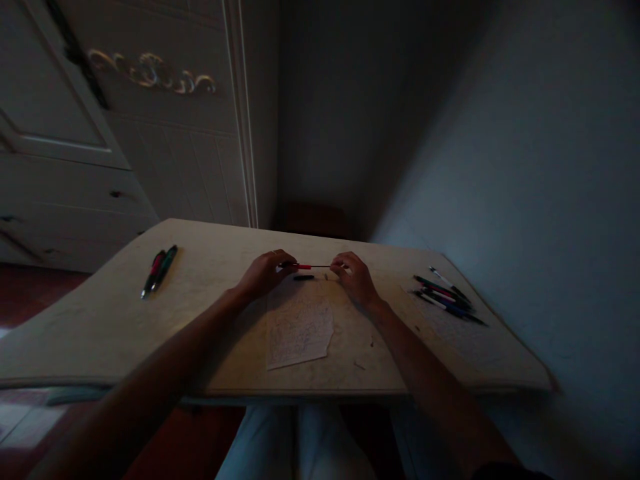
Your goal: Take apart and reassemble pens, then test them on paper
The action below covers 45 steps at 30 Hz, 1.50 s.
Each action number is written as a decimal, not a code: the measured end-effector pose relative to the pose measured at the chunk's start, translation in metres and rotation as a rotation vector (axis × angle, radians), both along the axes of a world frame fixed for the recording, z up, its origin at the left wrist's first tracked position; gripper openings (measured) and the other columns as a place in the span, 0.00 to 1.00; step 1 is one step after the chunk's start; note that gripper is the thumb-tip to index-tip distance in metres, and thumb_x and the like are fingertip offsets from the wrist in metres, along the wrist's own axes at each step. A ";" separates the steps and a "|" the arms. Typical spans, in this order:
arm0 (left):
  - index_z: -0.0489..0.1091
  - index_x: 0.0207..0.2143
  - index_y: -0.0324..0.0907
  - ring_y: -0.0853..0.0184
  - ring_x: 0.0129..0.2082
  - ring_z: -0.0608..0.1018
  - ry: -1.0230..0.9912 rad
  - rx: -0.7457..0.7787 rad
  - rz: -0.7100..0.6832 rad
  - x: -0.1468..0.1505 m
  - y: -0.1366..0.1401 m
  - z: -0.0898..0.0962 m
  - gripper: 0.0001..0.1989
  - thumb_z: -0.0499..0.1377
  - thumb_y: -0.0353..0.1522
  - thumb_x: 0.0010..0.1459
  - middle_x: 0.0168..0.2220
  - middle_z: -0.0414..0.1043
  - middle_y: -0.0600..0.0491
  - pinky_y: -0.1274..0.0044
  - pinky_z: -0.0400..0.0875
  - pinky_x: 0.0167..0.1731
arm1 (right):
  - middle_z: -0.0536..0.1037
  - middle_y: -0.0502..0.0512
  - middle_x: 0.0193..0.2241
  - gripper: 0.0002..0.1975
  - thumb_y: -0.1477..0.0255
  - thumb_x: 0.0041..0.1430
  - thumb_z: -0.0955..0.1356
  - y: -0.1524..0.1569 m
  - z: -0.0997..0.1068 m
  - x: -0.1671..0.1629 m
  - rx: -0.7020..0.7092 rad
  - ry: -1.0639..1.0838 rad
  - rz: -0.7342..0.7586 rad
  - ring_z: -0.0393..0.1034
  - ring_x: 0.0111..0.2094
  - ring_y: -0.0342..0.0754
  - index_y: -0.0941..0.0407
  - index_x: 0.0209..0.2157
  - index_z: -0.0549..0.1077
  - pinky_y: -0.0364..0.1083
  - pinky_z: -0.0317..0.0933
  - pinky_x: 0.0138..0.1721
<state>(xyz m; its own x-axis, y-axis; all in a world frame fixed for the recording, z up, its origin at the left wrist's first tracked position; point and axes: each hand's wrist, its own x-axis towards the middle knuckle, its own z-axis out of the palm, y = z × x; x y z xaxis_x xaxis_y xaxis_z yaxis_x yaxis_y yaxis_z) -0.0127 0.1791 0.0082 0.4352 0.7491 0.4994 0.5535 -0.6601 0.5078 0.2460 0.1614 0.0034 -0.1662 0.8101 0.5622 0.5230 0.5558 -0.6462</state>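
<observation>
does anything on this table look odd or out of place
The sheet of paper has a ragged, uneven lower edge and is covered in scribbles. A small dark piece lies loose beside the red pen.

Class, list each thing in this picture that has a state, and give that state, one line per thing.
Red pen: held level above the table between both hands.
Left hand: gripping one pen end.
Right hand: gripping the other end.
Black piece: lying loose on the table.
Paper: flat, scribbled on.
Two pens: lying together, left.
Pen pile: lying scattered, right.
</observation>
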 end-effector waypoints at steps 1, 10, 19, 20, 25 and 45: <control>0.76 0.37 0.43 0.66 0.33 0.76 0.000 0.008 0.001 0.000 0.000 0.000 0.06 0.59 0.33 0.60 0.36 0.77 0.50 0.73 0.71 0.37 | 0.74 0.54 0.34 0.04 0.70 0.59 0.68 0.000 0.000 0.000 0.005 0.000 0.003 0.69 0.39 0.50 0.54 0.30 0.74 0.49 0.64 0.42; 0.76 0.37 0.42 0.65 0.33 0.77 -0.021 0.050 0.002 0.001 -0.002 0.001 0.06 0.60 0.32 0.60 0.35 0.77 0.50 0.73 0.71 0.36 | 0.74 0.55 0.35 0.05 0.68 0.60 0.68 0.000 -0.003 -0.002 -0.009 0.048 0.036 0.70 0.38 0.50 0.53 0.31 0.74 0.49 0.65 0.41; 0.76 0.37 0.42 0.66 0.33 0.77 -0.070 0.037 -0.035 0.003 -0.004 0.001 0.07 0.60 0.34 0.60 0.35 0.78 0.50 0.74 0.71 0.36 | 0.75 0.56 0.34 0.07 0.67 0.59 0.68 0.000 -0.005 -0.006 -0.015 0.093 0.036 0.70 0.37 0.50 0.55 0.30 0.74 0.49 0.65 0.39; 0.76 0.37 0.42 0.66 0.33 0.77 -0.073 0.038 -0.039 0.003 -0.004 0.001 0.07 0.60 0.34 0.60 0.35 0.78 0.50 0.74 0.71 0.36 | 0.75 0.56 0.34 0.07 0.66 0.59 0.68 -0.001 -0.005 -0.006 -0.016 0.098 0.031 0.70 0.37 0.50 0.55 0.30 0.74 0.49 0.65 0.39; 0.76 0.37 0.42 0.67 0.32 0.77 -0.062 0.052 -0.045 0.004 -0.005 0.002 0.06 0.61 0.33 0.60 0.34 0.78 0.50 0.75 0.71 0.34 | 0.76 0.56 0.34 0.08 0.66 0.59 0.68 -0.001 -0.003 -0.006 -0.032 0.101 0.007 0.70 0.36 0.49 0.55 0.29 0.74 0.48 0.65 0.38; 0.76 0.37 0.41 0.68 0.32 0.77 -0.099 0.104 -0.047 0.005 -0.006 0.005 0.06 0.61 0.33 0.59 0.34 0.78 0.51 0.77 0.72 0.34 | 0.77 0.57 0.35 0.07 0.67 0.59 0.68 0.002 -0.007 -0.003 -0.018 0.062 0.012 0.71 0.37 0.49 0.56 0.30 0.75 0.48 0.64 0.40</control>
<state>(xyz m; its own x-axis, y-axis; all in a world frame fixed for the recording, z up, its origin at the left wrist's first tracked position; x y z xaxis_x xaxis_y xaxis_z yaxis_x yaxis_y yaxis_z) -0.0076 0.1731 0.0129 0.4133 0.6707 0.6158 0.4712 -0.7363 0.4857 0.2431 0.1638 -0.0041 -0.1413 0.8184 0.5571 0.4749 0.5498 -0.6872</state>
